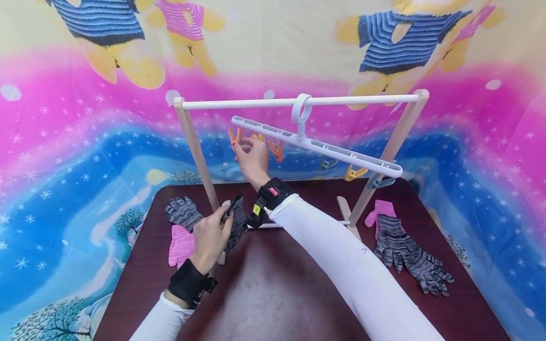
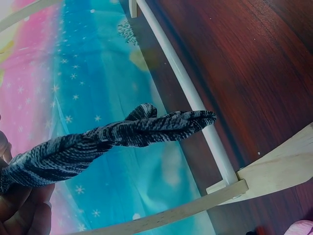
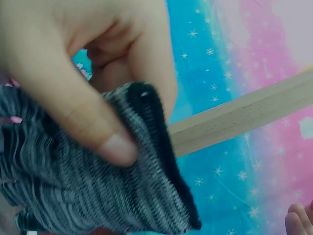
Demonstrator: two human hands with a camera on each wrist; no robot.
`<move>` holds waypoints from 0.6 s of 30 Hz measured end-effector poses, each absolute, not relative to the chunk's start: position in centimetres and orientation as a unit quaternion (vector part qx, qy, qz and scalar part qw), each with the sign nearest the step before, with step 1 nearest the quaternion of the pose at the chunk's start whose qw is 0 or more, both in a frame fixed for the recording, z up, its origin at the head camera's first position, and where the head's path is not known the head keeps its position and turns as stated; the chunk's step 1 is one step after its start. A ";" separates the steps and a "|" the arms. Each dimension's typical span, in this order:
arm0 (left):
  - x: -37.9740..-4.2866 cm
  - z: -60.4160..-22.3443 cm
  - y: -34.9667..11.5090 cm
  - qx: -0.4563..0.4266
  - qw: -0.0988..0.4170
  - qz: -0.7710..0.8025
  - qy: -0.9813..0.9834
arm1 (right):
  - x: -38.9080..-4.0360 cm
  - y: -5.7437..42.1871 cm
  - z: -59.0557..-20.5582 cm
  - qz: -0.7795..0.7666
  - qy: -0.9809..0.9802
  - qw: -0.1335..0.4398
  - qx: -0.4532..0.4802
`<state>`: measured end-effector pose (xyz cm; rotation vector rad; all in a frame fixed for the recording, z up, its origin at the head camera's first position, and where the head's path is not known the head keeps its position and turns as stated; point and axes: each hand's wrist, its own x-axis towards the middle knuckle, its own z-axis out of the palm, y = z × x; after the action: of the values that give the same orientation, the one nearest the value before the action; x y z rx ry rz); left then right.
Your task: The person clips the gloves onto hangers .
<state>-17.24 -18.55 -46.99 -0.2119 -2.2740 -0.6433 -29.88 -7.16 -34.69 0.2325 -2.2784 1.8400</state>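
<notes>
My left hand (image 1: 213,237) pinches a black-and-grey knitted glove (image 1: 236,222) by its cuff, and the glove's fingers hang down. In the right wrist view the thumb lies across the glove's cuff (image 3: 122,181); the left wrist view shows the glove (image 2: 142,129) edge-on. Higher up, my right hand (image 1: 254,161) pinches an orange clothespin (image 1: 233,137) below the raised left end of a white hanger (image 1: 264,130). The hanger tilts down to the right. Beside the right hand hang a yellow clothespin (image 1: 258,137) and another orange clothespin (image 1: 276,151).
The hanger's ring hook (image 1: 301,111) loops over the white top bar (image 1: 362,100) of a wooden rack. More clothespins (image 1: 355,173) hang at its right. Grey and pink gloves lie on the table at left (image 1: 182,244) and right (image 1: 390,237). A printed cloth (image 1: 94,156) backs the dark table.
</notes>
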 end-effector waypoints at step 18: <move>-17.2 -47.1 -18.4 -0.084 0.377 -0.255 -0.886 | -28.4 -6.0 -36.1 0.586 -0.789 0.101 0.157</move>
<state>-17.17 -18.41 -47.13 -0.2142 -2.2666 -0.6508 -28.37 -6.02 -36.09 0.4627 -2.3308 1.7308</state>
